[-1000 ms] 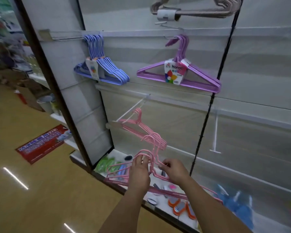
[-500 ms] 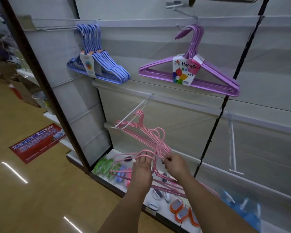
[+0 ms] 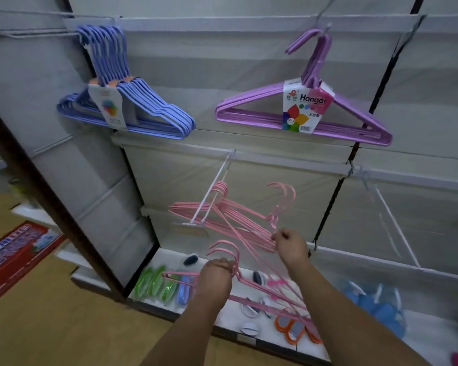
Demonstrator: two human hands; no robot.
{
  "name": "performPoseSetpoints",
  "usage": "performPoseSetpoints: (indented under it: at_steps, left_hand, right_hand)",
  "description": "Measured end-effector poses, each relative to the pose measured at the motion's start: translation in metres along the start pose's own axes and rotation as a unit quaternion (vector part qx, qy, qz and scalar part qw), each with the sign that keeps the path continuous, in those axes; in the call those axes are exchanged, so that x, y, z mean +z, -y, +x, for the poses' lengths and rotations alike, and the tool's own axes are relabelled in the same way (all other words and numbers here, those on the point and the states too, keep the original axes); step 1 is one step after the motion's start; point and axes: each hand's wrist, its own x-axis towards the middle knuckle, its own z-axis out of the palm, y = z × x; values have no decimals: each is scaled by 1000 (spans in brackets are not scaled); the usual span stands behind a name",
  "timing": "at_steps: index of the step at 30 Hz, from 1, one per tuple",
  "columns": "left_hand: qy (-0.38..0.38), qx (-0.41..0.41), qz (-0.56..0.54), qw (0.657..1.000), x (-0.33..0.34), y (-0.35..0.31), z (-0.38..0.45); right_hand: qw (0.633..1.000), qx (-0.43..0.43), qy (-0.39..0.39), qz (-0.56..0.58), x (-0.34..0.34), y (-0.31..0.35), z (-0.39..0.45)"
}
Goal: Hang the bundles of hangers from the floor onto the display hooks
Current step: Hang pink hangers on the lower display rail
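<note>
Several pink hangers (image 3: 238, 215) hang on a white display hook (image 3: 212, 196) in the lower middle of the wall. My right hand (image 3: 291, 247) pinches the neck of a second pink hanger group (image 3: 280, 202), its hooks raised to the right of the display hook. My left hand (image 3: 217, 276) grips a third group of pink hangers (image 3: 265, 294) lower down, over the bottom shelf. A blue bundle (image 3: 132, 109) and a purple labelled bundle (image 3: 302, 112) hang on hooks above.
An empty white hook (image 3: 391, 223) juts out at the right. The bottom shelf (image 3: 222, 320) carries green, blue and orange small goods. A dark upright post (image 3: 50, 202) stands at the left, with wooden floor and a red mat (image 3: 16, 254) beyond.
My right hand has lifted a group of pink hangers up and to the right, away from those in my left hand. The view has moved closer to the wall.
</note>
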Motion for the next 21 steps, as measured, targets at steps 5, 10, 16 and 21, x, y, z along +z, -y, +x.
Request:
performPoseSetpoints:
  at_steps: [5,10,16,21]
  left_hand:
    - [29,77,81,993,-2,34,9]
    - [66,185,62,979,0,28,11]
    - [38,160,3,986,27,39,24]
    - [29,84,-101,991,25,33,21]
  right_hand:
    - [999,11,-52,12,4,14,5]
    - [997,-15,-19,-70,3,4,12]
    - [950,-52,54,-303,-14,-9,18]
    - [944,-67,53,-317,3,-27,13]
